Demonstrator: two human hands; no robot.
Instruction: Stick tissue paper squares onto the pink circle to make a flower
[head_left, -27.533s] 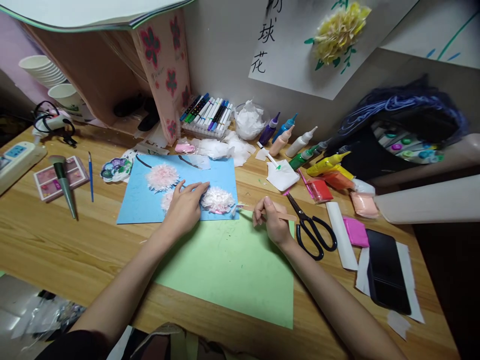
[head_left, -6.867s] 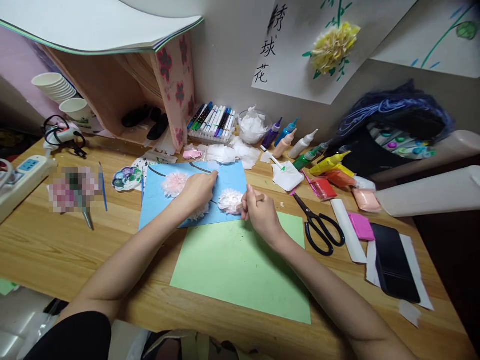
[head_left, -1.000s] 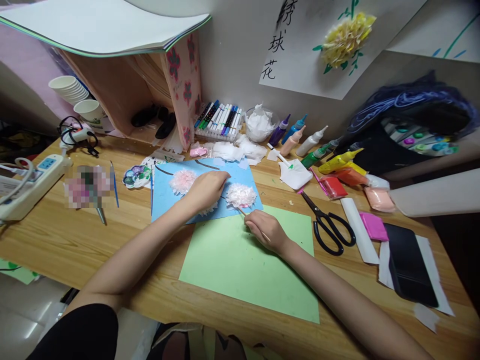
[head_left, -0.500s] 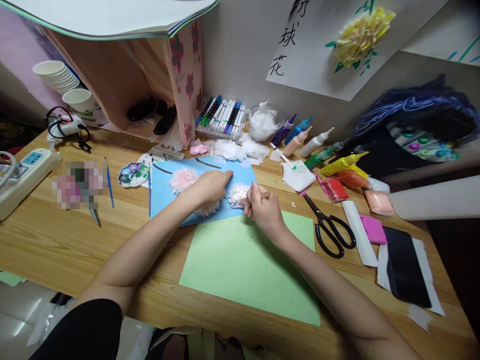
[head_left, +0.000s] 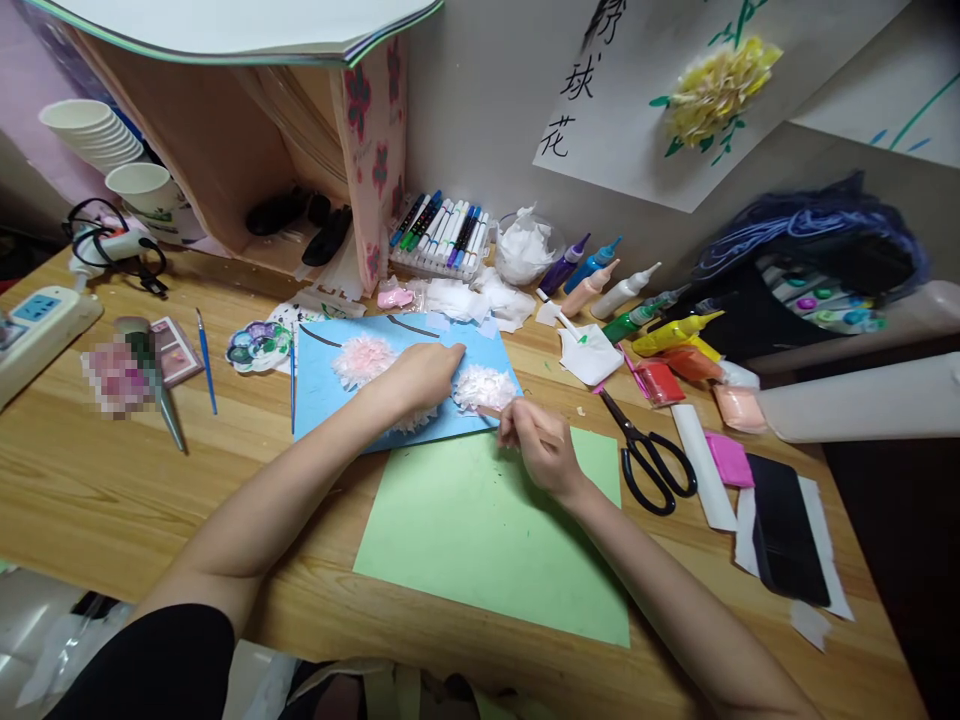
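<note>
A blue card (head_left: 322,390) lies on the wooden desk with pale pink tissue flowers glued on it. My left hand (head_left: 420,375) rests flat on the card between the left flower (head_left: 362,358) and the right flower (head_left: 486,386), fingers stretched out. My right hand (head_left: 536,445) is closed on a thin wooden stick (head_left: 491,411) whose tip touches the lower edge of the right flower. A green paper sheet (head_left: 487,530) lies under my right wrist.
Black scissors (head_left: 645,455) lie right of the green sheet. Paint bottles (head_left: 622,300), a marker set (head_left: 442,235), a bowl of tissue (head_left: 525,245), clay pieces (head_left: 724,455) and a black phone (head_left: 787,540) crowd the back and right. A palette (head_left: 255,345), brushes (head_left: 204,360) and a power strip (head_left: 37,325) sit left.
My right hand has dropped slightly from beside the right flower to its lower edge, the stick still in it. My left hand has stayed on the card.
</note>
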